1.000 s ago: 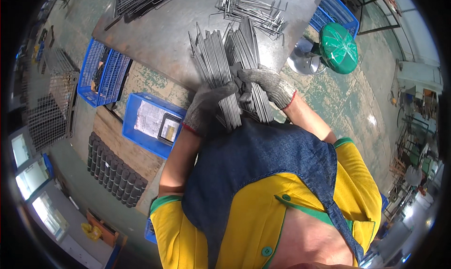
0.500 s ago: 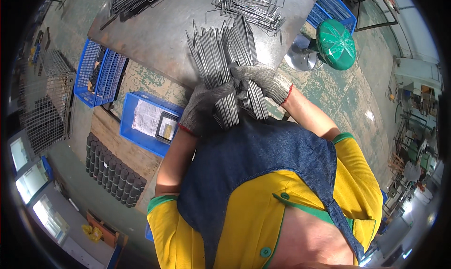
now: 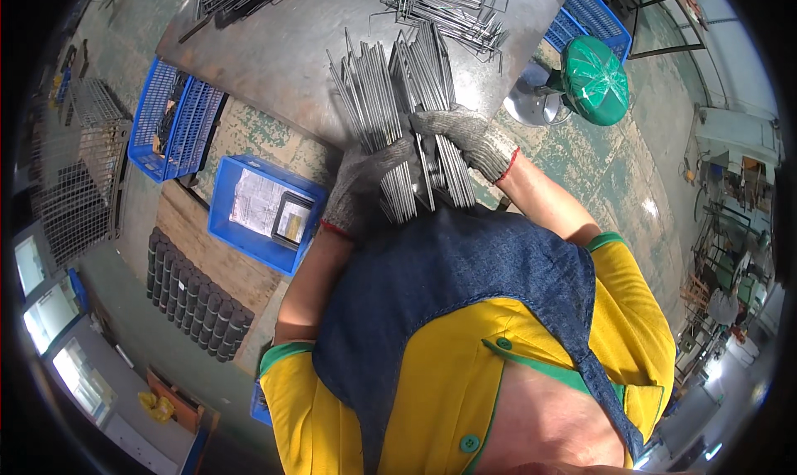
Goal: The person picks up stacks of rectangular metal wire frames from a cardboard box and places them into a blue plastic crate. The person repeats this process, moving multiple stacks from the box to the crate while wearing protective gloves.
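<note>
Two gloved hands grip a stack of metal wire frames at the near edge of the counter.

The left hand point(image 3: 365, 184), in a grey knit glove, is closed around the lower left part of the wire frame stack point(image 3: 398, 101), fingers wrapped over the rods. The right hand point(image 3: 469, 139), gloved likewise, lies curled across the right half of the stack, pressing it from above. The stack sits upper centre of the frame, standing on the grey counter point(image 3: 274, 51). A loose pile of bent wire parts point(image 3: 444, 10) lies further up. A blue bin point(image 3: 261, 213) holding papers sits centre left; a green stool point(image 3: 594, 80) stands upper right.
</note>
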The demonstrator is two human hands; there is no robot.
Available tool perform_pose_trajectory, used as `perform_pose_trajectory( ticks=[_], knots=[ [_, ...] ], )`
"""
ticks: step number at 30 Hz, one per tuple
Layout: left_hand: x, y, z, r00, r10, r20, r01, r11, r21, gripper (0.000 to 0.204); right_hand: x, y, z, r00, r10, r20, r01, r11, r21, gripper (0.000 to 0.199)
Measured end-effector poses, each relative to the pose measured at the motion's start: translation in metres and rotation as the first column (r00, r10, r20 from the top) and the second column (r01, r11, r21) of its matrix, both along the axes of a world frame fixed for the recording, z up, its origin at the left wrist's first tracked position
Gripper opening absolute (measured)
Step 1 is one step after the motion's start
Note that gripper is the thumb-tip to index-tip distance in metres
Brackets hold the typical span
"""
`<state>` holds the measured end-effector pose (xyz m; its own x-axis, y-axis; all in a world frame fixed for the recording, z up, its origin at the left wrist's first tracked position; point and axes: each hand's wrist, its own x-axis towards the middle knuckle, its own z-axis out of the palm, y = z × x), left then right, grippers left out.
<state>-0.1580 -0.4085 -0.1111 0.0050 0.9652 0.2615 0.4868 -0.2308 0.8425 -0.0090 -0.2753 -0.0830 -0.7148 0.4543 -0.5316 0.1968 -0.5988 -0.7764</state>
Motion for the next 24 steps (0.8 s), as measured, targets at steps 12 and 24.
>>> perform_pose_trajectory(
  ticks=[12,24],
  knots=[
    [0.006,0.007,0.027,0.509,0.344,0.789,0.141,0.871,-0.471,0.029,0.0,0.005,-0.013,0.994,-0.032,-0.101,-0.015,0.9,-0.436,0.021],
    [0.006,0.002,0.031,0.589,0.226,0.776,0.062,0.944,-0.323,0.026,0.003,0.002,-0.016,0.912,-0.28,-0.299,0.044,0.792,-0.609,0.034]
  ],
)
